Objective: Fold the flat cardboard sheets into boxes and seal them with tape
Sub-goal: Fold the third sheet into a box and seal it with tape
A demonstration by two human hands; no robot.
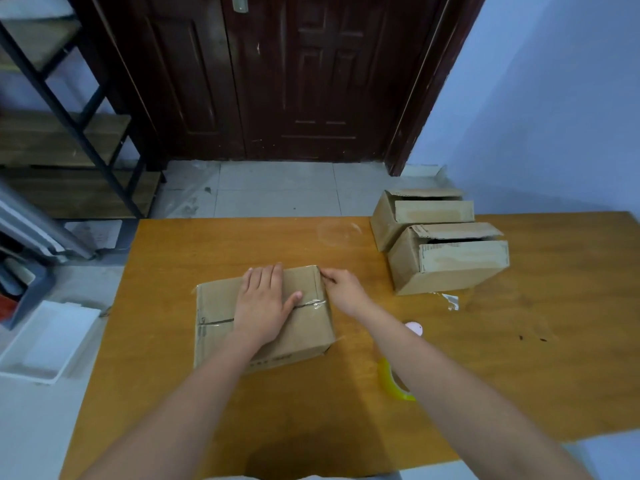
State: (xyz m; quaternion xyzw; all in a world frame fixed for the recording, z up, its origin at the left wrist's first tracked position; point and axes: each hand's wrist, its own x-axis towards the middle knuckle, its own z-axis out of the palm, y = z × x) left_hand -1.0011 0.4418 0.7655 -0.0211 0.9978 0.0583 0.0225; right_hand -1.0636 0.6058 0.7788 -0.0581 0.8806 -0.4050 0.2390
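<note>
1. Nearest me, on the wooden table (pixel 242 403), a roll of tape (pixel 393 379) lies on its side, half hidden under the person's right forearm; a small pink thing (pixel 414 329) sits just beyond it, and I cannot tell what it is.
2. In the middle of the table sits the box (pixel 301 336) being worked on, flaps down, with clear tape (pixel 311 303) running along the centre seam.
3. The left hand (pixel 265 306) lies flat on top, fingers straight, thumb on the seam, pressing and not gripping; the right hand (pixel 343 289) is at the box's far right edge, fingers bent over the corner, seemingly pinching or smoothing a tape end; I cannot tell whether its grip is closed on anything.
4. I would judge the box light, hollow and fairly stiff, though the top will give under a hard push; best held by the edges and corners, with flat palms on the seam; the tape looks slick and apt to wrinkle.
5. Further off to the right, two more boxes (pixel 446 261) lie on their sides, touching, flaps loose, with a scrap of tape (pixel 450 301) near them.
6. Beyond the table stand a dark door (pixel 294 81) and a shelf (pixel 69 133).
</note>
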